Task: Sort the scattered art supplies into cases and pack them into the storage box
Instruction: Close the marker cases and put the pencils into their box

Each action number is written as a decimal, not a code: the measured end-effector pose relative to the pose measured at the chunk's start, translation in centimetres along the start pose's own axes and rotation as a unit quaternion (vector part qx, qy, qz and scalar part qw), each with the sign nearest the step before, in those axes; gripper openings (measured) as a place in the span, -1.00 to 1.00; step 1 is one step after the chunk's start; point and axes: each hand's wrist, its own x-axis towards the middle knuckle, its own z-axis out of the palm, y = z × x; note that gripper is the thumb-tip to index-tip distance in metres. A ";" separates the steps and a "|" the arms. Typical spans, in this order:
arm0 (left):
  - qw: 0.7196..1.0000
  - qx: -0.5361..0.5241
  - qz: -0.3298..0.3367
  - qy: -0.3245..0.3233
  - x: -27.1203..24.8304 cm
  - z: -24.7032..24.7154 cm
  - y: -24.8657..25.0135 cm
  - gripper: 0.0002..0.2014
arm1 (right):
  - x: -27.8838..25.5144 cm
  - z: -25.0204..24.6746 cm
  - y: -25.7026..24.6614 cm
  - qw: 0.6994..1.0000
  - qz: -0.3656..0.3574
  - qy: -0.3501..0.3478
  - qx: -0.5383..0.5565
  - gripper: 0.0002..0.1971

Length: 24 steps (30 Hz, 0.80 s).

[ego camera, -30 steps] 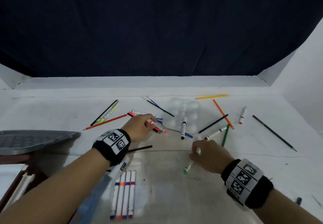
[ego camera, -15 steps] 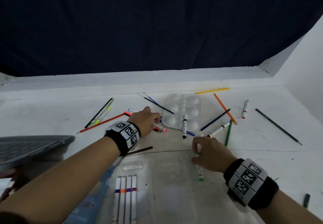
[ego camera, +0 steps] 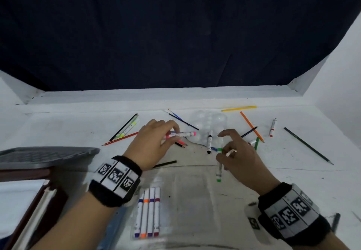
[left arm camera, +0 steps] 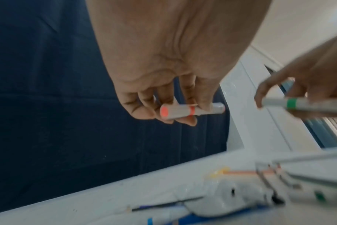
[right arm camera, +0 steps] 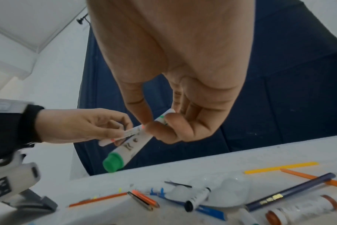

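My left hand (ego camera: 156,142) holds a white marker with a pink cap (ego camera: 182,134) above the table; the same pink marker (left arm camera: 190,111) sits pinched in the fingers in the left wrist view. My right hand (ego camera: 236,156) grips a white marker with a green cap (ego camera: 219,168), cap pointing toward me; the right wrist view shows that green marker (right arm camera: 129,147) between thumb and fingers. A clear marker case (ego camera: 175,201) lies open in front of me with several markers (ego camera: 148,212) lined up inside.
Pencils, brushes and markers lie scattered around a white paint palette (ego camera: 209,124): a black marker (ego camera: 209,142), a red marker (ego camera: 272,127), an orange pencil (ego camera: 251,125), a yellow stick (ego camera: 238,108), a black pencil (ego camera: 307,145). A grey lid (ego camera: 46,155) and storage box stand at left.
My left hand lifted the pink marker off the table. My right hand raised the green marker and turned its cap toward me. Both hands moved closer together.
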 end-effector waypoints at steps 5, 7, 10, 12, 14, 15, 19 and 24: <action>0.974 -0.201 -0.086 0.063 -7.9 -2.6 2.3 -0.91 | -1.9 2.1 -0.8 0.998 -0.019 -0.055 0.029 -0.58; 0.953 -0.268 -0.123 0.066 -10.4 -2.3 2.3 -0.93 | -2.5 3.3 -0.8 0.996 -0.025 -0.079 0.036 -0.58; 0.919 -0.339 -0.177 0.091 -13.3 -0.9 1.5 -0.88 | -3.1 5.4 -0.9 0.991 -0.015 -0.130 0.039 -0.60; 0.912 -0.346 -0.211 0.062 -14.5 0.1 0.9 -0.79 | -3.5 6.7 -1.1 0.984 -0.013 -0.175 0.032 -0.60; 0.912 -0.338 -0.231 0.010 -15.0 1.0 0.5 -0.83 | -3.8 7.8 -1.4 0.977 -0.015 -0.210 0.021 -0.59; 0.914 -0.331 -0.237 -0.008 -15.0 1.3 0.5 -0.86 | -3.8 8.3 -1.5 0.975 -0.013 -0.221 0.016 -0.59; 0.922 -0.281 -0.263 -0.042 -13.7 2.2 0.4 -0.68 | -3.3 9.6 -1.8 0.970 0.008 -0.243 0.017 -0.60; 0.936 -0.216 -0.252 -0.116 -12.0 3.1 -0.4 -0.64 | -2.5 10.2 -1.5 0.964 0.041 -0.263 0.023 -0.62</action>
